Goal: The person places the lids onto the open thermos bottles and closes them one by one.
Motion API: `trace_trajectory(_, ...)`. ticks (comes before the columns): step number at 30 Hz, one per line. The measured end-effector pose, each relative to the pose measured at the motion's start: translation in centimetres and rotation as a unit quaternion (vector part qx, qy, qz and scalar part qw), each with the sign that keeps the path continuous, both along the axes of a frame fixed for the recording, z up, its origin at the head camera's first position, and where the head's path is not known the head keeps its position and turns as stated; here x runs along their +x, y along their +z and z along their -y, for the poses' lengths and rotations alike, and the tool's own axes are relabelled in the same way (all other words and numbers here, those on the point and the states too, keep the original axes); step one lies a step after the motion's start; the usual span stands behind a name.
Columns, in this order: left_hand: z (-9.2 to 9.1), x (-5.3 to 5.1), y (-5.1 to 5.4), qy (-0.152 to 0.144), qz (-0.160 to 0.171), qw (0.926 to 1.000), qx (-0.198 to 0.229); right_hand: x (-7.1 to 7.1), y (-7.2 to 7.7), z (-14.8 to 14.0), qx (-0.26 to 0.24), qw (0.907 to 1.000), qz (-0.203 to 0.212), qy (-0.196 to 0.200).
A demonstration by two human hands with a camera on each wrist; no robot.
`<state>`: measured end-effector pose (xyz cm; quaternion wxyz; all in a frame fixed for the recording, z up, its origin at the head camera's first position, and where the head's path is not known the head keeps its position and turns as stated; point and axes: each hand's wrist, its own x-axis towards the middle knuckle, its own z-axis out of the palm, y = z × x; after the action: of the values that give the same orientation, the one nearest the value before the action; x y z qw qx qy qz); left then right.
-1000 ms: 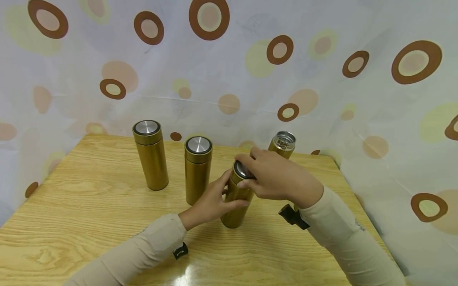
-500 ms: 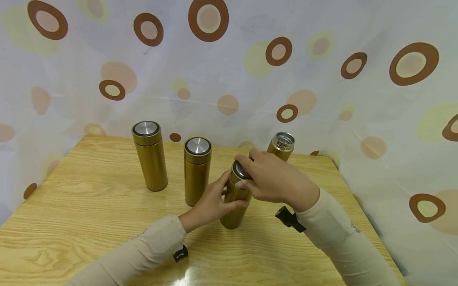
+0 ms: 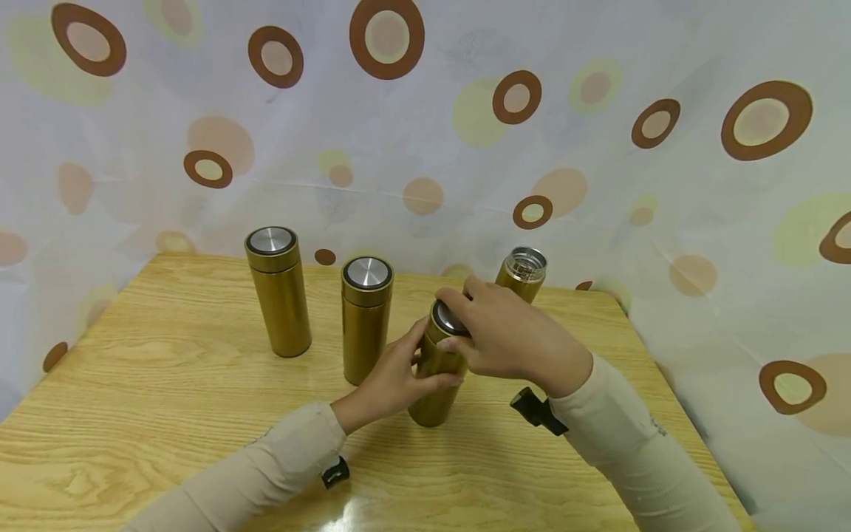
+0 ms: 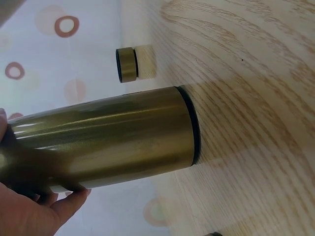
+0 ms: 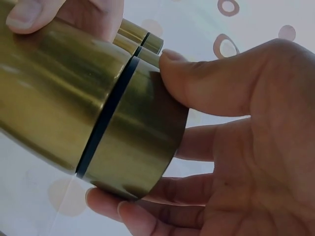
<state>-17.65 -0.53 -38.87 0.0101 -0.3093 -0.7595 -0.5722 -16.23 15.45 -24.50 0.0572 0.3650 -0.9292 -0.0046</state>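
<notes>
Around the body of a gold thermos bottle (image 3: 431, 405) my left hand (image 3: 388, 380) is wrapped. From above, my right hand (image 3: 512, 332) grips its lid (image 5: 135, 130), thumb on one side and fingers on the other. A thin dark band separates lid and body in the right wrist view. The bottle stands on the table, slightly tilted in the head view. Behind my right hand is another gold thermos (image 3: 523, 275) without a lid, its steel mouth showing and its lower part hidden. A loose gold lid (image 4: 128, 65) sits on the table in the left wrist view.
Two lidded gold thermoses, one farther left (image 3: 279, 307) and one just left of my hands (image 3: 366, 325), stand upright on the wooden table (image 3: 166, 414). A patterned cloth (image 3: 425, 133) hangs behind the table and along its right side.
The head view has shifted slightly. Both hands keep their hold on the same thermos, with no clear movement of the lid or bottle.
</notes>
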Motion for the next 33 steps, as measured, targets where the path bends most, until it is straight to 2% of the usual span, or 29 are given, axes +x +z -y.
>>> trace_trajectory(10,0.2,-0.1,0.0,-0.006,0.0,1.0,0.0,-0.1,0.1,-0.1,-0.001,1.0,0.006,0.001)
trace_trajectory(14,0.4,-0.2,0.0,0.001,0.007,1.0,-0.002,-0.3,0.1,-0.8,-0.016,0.9996,0.023,0.003)
trace_trajectory(17,0.4,-0.2,-0.1,0.009,0.015,0.9998,-0.002,-0.4,-0.2,-2.1,-0.048,0.9987,0.017,0.005)
trace_trajectory(19,0.4,-0.2,-0.1,0.014,0.019,0.9997,-0.003,-0.4,-0.4,-3.4,-0.077,0.997,-0.006,0.001)
trace_trajectory(22,0.2,0.0,-0.2,0.023,0.03,0.9993,-0.007,-0.3,-0.9,-5.8,-0.134,0.9895,-0.052,-0.016)
trace_trajectory(24,0.1,0.3,-0.2,0.035,0.031,0.9989,-0.01,-0.1,-1.2,-7.6,-0.172,0.982,-0.066,-0.041)
trace_trajectory(26,0.1,0.8,0.0,0.052,0.016,0.9984,-0.011,-0.1,-1.7,-9.6,-0.206,0.9738,-0.068,-0.066)
trace_trajectory(28,0.2,1.3,0.4,0.074,-0.016,0.9971,-0.009,-0.2,-2.2,-11.6,-0.228,0.9674,-0.063,-0.091)
trace_trajectory(30,0.2,1.9,1.2,0.094,-0.064,0.9935,-0.001,-0.3,-3.0,-13.7,-0.238,0.9638,-0.046,-0.112)
trace_trajectory(33,0.0,2.7,2.8,0.099,-0.149,0.9838,0.019,-0.5,-4.5,-16.5,-0.226,0.9649,-0.003,-0.133)
